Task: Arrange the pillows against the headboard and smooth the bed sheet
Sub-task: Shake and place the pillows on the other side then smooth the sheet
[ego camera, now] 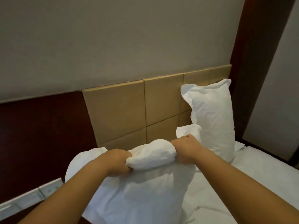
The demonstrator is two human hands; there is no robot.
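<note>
We hold the near pillow [145, 191] by its upper edge, in front of the headboard [116, 110] and toward the headboard's end that meets the dark wood panel [40, 135]. The left hand [119, 159] has its grip closed round a bunched fold of the casing, and the right hand [186, 147] has its grip closed on the same edge nearer the headboard's middle. The fabric between the two grips is gathered into a tight roll. We judge that this two-point hold is chosen so that the filling hangs evenly below the edge and the pillow can be raised and set upright without sagging to one side. The pillow's lower part spreads over the bed below the headboard; we cannot tell whether its top touches the headboard panels. The standing pillow [213, 117] is upright and leans against the headboard at its opposite end, with its top corner level with the headboard's upper edge. It serves as the reference for height and tilt. The bed sheet [242, 183] lies in front of the headboard and shows creases, so smoothing is not yet done. The next step, in our judgement, calls for lifting the near pillow and resting it against the bare headboard panels just beside the standing pillow, keeping both grips closed until it leans securely.
</note>
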